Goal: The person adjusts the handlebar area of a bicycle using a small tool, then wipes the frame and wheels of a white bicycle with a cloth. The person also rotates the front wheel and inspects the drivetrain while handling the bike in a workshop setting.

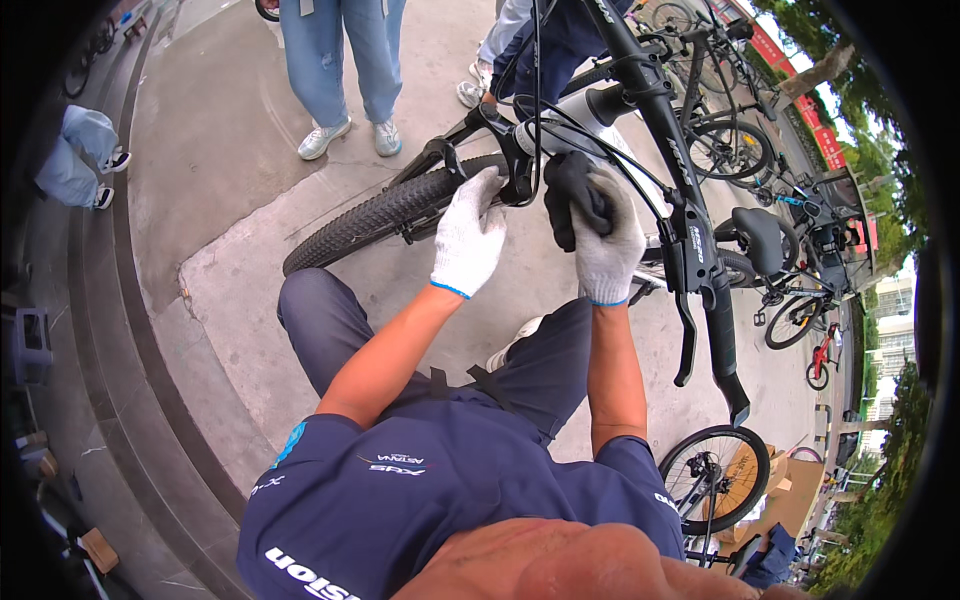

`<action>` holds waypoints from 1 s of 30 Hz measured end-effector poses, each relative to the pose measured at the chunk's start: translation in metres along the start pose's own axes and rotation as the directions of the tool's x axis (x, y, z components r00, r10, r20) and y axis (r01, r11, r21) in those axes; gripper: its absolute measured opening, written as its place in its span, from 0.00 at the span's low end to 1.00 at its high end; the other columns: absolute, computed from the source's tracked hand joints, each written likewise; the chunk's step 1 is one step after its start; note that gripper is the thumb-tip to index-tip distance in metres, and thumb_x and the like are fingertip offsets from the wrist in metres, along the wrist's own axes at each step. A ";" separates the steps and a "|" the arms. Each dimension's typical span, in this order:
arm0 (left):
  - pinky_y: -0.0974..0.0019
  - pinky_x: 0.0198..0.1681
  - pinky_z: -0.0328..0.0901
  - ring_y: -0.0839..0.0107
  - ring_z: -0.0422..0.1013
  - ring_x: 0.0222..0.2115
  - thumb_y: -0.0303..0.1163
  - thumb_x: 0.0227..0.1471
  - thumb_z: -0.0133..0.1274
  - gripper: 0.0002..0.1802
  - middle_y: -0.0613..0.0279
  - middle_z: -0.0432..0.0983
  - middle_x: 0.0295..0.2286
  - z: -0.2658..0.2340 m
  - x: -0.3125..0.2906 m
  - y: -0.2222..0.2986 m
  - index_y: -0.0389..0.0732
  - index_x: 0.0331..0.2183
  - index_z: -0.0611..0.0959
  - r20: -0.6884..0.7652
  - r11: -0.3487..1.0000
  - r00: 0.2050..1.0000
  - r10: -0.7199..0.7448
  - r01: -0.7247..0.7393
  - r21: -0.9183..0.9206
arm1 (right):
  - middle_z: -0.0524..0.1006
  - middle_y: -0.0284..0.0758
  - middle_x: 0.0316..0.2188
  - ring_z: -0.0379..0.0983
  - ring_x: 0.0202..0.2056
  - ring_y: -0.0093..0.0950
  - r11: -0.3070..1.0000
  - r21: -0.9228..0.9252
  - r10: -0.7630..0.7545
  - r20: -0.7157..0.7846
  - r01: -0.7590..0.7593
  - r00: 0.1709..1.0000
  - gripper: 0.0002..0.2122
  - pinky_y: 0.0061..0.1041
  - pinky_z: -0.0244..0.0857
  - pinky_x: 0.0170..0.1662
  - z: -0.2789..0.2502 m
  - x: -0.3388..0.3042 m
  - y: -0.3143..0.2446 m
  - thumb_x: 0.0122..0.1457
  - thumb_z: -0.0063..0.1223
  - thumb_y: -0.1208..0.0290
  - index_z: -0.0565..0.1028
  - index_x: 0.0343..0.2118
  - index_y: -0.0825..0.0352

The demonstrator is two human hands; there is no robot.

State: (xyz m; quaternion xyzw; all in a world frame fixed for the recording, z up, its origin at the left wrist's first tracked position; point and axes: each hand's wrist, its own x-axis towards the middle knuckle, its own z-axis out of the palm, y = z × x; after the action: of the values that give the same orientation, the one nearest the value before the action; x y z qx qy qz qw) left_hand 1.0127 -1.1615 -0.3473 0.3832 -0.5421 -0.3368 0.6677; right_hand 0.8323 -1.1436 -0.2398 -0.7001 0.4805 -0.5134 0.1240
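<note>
A bicycle with a white frame tube (pixel 590 118) stands before me, its black handlebar (pixel 655 95) running down the right side. My left hand (pixel 470 235), in a white knit glove, has its fingers curled against the black fork (pixel 518 165), close to the knobby front tyre (pixel 375 217); its fingertips are partly hidden. My right hand (pixel 608 240), in a greyer glove, is closed around a bunched black cloth (pixel 568 195) beneath the frame tube. Black cables (pixel 540 100) loop above both hands. The brake lever (pixel 687 340) hangs to the right of my right hand.
A person in light jeans (pixel 345 60) stands ahead on the concrete, with another person's legs (pixel 545 50) beside the bicycle. More legs (pixel 80 155) are at the left by the dark step (pixel 110 290). Parked bicycles (pixel 730 145) line the right; a loose wheel (pixel 715 480) stands near cardboard (pixel 785 500).
</note>
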 end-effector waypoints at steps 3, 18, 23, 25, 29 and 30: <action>0.60 0.58 0.74 0.61 0.81 0.52 0.17 0.64 0.52 0.26 0.48 0.82 0.52 -0.014 -0.001 0.002 0.33 0.62 0.77 -0.012 0.995 0.995 -0.102 0.102 -0.008 | 0.81 0.39 0.58 0.79 0.54 0.44 0.866 -0.296 -0.313 0.306 0.402 0.899 0.25 0.38 0.75 0.57 0.040 0.023 -0.007 0.51 0.67 0.78 0.81 0.55 0.61; 0.45 0.66 0.68 0.54 0.71 0.63 0.43 0.72 0.55 0.30 0.53 0.71 0.64 -0.029 0.020 0.018 0.41 0.67 0.70 0.215 0.249 0.906 -0.365 0.318 -0.915 | 0.80 0.47 0.58 0.79 0.59 0.47 0.972 0.222 -0.176 0.476 0.076 0.862 0.25 0.39 0.73 0.63 0.083 0.050 -0.020 0.65 0.64 0.67 0.74 0.65 0.64; 0.51 0.65 0.70 0.58 0.75 0.58 0.33 0.72 0.52 0.24 0.51 0.76 0.58 -0.031 0.045 0.032 0.37 0.64 0.72 0.018 0.524 0.924 -0.381 0.232 -0.819 | 0.80 0.46 0.59 0.79 0.60 0.45 0.968 0.027 -0.248 0.222 0.248 0.943 0.23 0.36 0.74 0.62 0.072 0.032 -0.017 0.60 0.66 0.76 0.79 0.61 0.64; 0.55 0.62 0.72 0.61 0.78 0.54 0.27 0.72 0.51 0.21 0.51 0.78 0.55 -0.028 0.063 0.036 0.34 0.62 0.73 -0.064 0.592 0.913 -0.403 0.207 -0.779 | 0.82 0.46 0.58 0.81 0.57 0.45 0.970 0.058 -0.245 0.181 0.238 0.953 0.21 0.35 0.76 0.59 0.067 0.024 -0.014 0.61 0.65 0.80 0.81 0.58 0.65; 0.55 0.57 0.72 0.51 0.79 0.49 0.23 0.62 0.56 0.16 0.50 0.81 0.48 -0.030 0.112 0.039 0.36 0.52 0.83 -0.074 0.914 0.983 0.171 -0.130 0.384 | 0.86 0.42 0.50 0.85 0.49 0.33 0.990 0.072 -0.112 -0.128 0.122 0.985 0.13 0.32 0.78 0.54 0.057 0.004 0.002 0.66 0.63 0.81 0.82 0.53 0.70; 0.49 0.58 0.70 0.44 0.76 0.51 0.28 0.59 0.58 0.18 0.46 0.81 0.49 -0.028 0.125 0.036 0.39 0.51 0.84 0.076 0.751 0.952 0.297 -0.282 0.597 | 0.86 0.42 0.50 0.85 0.49 0.32 0.996 0.083 0.047 -0.145 -0.035 0.988 0.14 0.31 0.78 0.54 0.056 0.001 0.009 0.66 0.63 0.80 0.82 0.54 0.70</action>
State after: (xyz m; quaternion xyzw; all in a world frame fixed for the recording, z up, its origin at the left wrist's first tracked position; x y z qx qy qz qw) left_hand 1.0642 -1.2483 -0.2604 0.4904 -0.6653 -0.0352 0.5618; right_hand 0.8743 -1.1666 -0.2705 -0.6448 0.4816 -0.5798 0.1270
